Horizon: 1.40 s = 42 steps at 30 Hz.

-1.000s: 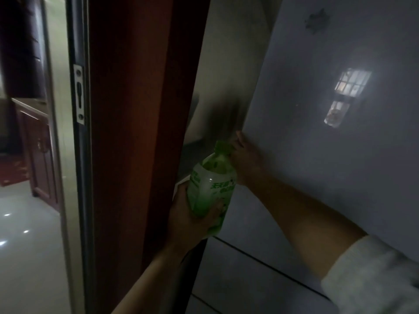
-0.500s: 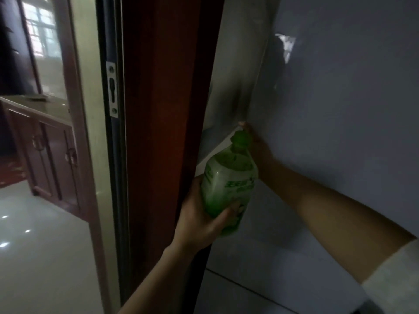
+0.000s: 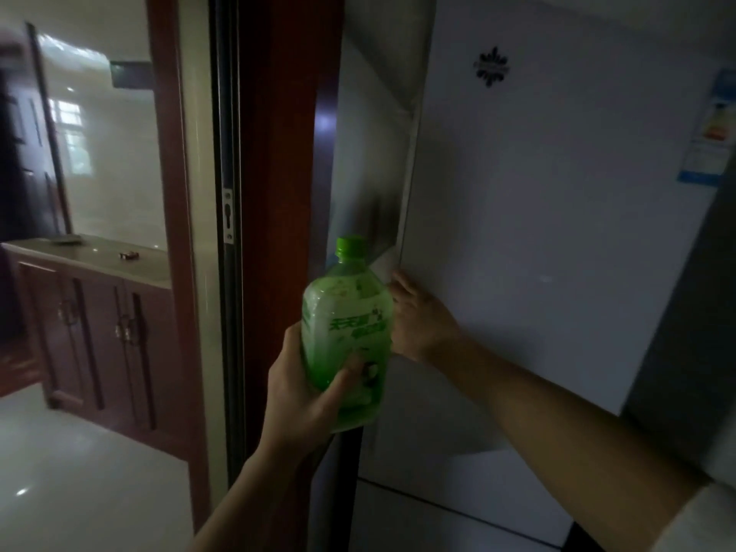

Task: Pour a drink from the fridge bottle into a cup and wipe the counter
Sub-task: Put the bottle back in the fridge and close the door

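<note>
Bottle [image 3: 346,336]: green plastic, green cap on, long axis near vertical with the cap up, centre of frame. Left grip [image 3: 302,396] wraps its lower body from the left, thumb across the label. Right grip [image 3: 418,316] sits just right of the bottle, fingers extended flat on the white fridge door [image 3: 557,233] by its left edge, fingertips partly hidden behind the bottle. No cup in view. Judgement: pour not begun. Carry probably goes left, toward the desk [image 3: 99,256] at mid-left. Uncapping needs the right grip freed.
</note>
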Available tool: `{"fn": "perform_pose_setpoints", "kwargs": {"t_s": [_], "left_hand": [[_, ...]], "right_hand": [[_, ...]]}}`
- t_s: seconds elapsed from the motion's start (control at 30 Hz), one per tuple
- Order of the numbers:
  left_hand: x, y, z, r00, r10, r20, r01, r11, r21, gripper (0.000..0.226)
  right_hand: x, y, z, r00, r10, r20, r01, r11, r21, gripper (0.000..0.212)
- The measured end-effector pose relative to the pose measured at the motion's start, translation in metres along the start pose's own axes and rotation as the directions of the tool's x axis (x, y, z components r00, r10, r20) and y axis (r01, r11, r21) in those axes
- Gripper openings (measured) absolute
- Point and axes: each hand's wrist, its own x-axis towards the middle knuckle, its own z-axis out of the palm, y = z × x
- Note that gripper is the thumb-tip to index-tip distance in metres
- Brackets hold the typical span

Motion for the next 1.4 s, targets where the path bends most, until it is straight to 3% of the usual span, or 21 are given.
{"fn": "perform_pose_setpoints", "kwargs": {"t_s": [0.07, 0.13, 0.4, 0.57, 0.67, 0.77, 0.9, 1.07, 1.23, 1.4], "left_hand": [[-0.013, 0.022, -0.005, 1.0, 0.01, -0.003, -0.01, 1.0, -0.01, 0.056], [-0.028, 0.042, -0.008, 0.999, 0.035, 0.002, -0.035, 0.999, 0.015, 0.058], [-0.08, 0.1, -0.011, 0.994, 0.019, 0.107, -0.025, 0.998, 0.056, 0.059], [-0.104, 0.125, -0.004, 0.989, -0.01, 0.144, 0.022, 0.997, -0.077, 0.055], [-0.112, 0.137, -0.004, 0.985, -0.01, 0.175, 0.033, 0.991, -0.13, 0.049], [-0.12, 0.139, -0.007, 0.98, -0.008, 0.2, 0.044, 0.984, -0.174, 0.054], [-0.133, 0.142, -0.008, 0.975, 0.029, 0.221, 0.023, 0.973, -0.228, 0.055], [-0.155, 0.162, 0.005, 0.968, -0.001, 0.252, 0.079, 0.95, -0.301, 0.051], [-0.173, 0.181, 0.021, 0.955, 0.066, 0.288, 0.016, 0.962, -0.274, 0.053], [-0.192, 0.204, 0.064, 0.953, 0.03, 0.3, 0.061, 0.956, -0.287, 0.053]], "right_hand": [[-0.025, 0.0, -0.007, 0.999, -0.031, 0.034, 0.032, 0.999, -0.013, 0.075], [-0.055, -0.003, -0.021, 0.999, -0.027, 0.045, 0.029, 0.999, -0.045, 0.085], [-0.149, -0.001, -0.082, 0.999, -0.054, -0.007, 0.054, 0.998, 0.039, 0.078], [-0.183, -0.005, -0.107, 0.995, -0.003, 0.103, 0.004, 1.0, -0.011, 0.072], [-0.204, -0.008, -0.118, 0.996, 0.018, 0.084, -0.019, 1.0, 0.016, 0.067], [-0.225, -0.006, -0.124, 0.98, 0.047, 0.192, -0.045, 0.999, -0.017, 0.067], [-0.255, -0.007, -0.124, 0.966, 0.143, 0.213, -0.146, 0.989, 0.0, 0.059], [-0.3, -0.004, -0.128, 0.948, 0.261, 0.184, -0.26, 0.965, -0.026, 0.071], [-0.351, 0.004, -0.12, 0.91, 0.378, 0.168, -0.379, 0.925, -0.024, 0.073], [-0.414, 0.025, -0.108, 0.9, 0.415, 0.134, -0.419, 0.908, 0.004, 0.075]]}}
